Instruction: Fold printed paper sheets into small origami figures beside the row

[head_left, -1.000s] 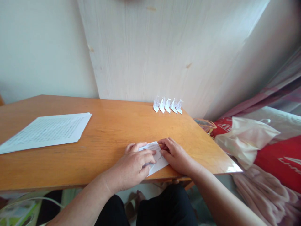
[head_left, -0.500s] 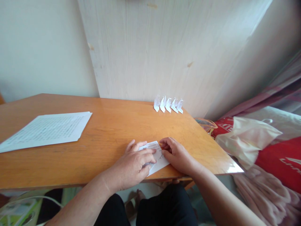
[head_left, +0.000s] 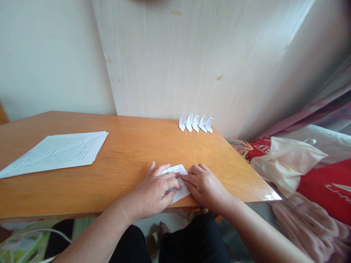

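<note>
A partly folded sheet of printed white paper [head_left: 177,169] lies on the table near its front edge, between my two hands. My left hand [head_left: 156,188] rests across its left part, fingers spread and pressing it to the tabletop. From the right, my right hand [head_left: 205,186] has its fingers drawn together, their tips on the paper's right edge close to my left fingertips. Part of the paper is hidden under both hands.
The orange wooden table [head_left: 131,146] stands against a pale panel. A stack of printed sheets [head_left: 60,151] lies at left. Several folded paper pieces [head_left: 195,123] stand in a row at the back. Bags, including a cream plastic bag [head_left: 285,160], lie beyond the right edge.
My right hand has shifted slightly left, bringing its fingertips close to my left ones and turning in the paper's right edge. My left hand has stayed nearly still.
</note>
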`<state>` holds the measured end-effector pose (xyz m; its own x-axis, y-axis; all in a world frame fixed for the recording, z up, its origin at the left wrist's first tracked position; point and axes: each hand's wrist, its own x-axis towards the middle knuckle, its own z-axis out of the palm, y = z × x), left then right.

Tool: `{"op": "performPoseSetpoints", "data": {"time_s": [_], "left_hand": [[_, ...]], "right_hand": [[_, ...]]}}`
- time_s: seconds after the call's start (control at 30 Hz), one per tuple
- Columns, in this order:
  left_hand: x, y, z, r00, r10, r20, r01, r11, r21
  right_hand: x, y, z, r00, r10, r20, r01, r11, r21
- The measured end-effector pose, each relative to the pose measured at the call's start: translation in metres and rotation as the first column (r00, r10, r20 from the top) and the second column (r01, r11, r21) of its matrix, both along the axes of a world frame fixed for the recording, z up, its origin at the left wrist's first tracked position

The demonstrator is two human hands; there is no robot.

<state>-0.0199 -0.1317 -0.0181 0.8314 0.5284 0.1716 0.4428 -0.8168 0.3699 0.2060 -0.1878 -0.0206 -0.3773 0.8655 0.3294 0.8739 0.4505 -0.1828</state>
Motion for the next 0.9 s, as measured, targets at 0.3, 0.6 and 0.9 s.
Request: {"op": "performPoseSetpoints", "data": {"time_s": [0.3,0.6,0.9], "left_hand": [[0.002,-0.003,0.006,1.0,0.0,-0.01,0.0,1.0,-0.007],[0.003,-0.003,0.007,1.0,0.015,-0.003,-0.015,1.0,-0.02],[0.003,-0.003,0.007,1.0,0.017,-0.008,-0.017,1.0,0.017]], "right_hand": [[0.011,0.012,-0.006,0.909,-0.346,-0.234,0.319,0.936,-0.148],[0.001,0.009,0.0,0.927,-0.372,-0.043,0.366,0.925,-0.103],[-0.009,0.002,0.001,0.949,-0.315,0.029,0.316,0.946,-0.065]]}}
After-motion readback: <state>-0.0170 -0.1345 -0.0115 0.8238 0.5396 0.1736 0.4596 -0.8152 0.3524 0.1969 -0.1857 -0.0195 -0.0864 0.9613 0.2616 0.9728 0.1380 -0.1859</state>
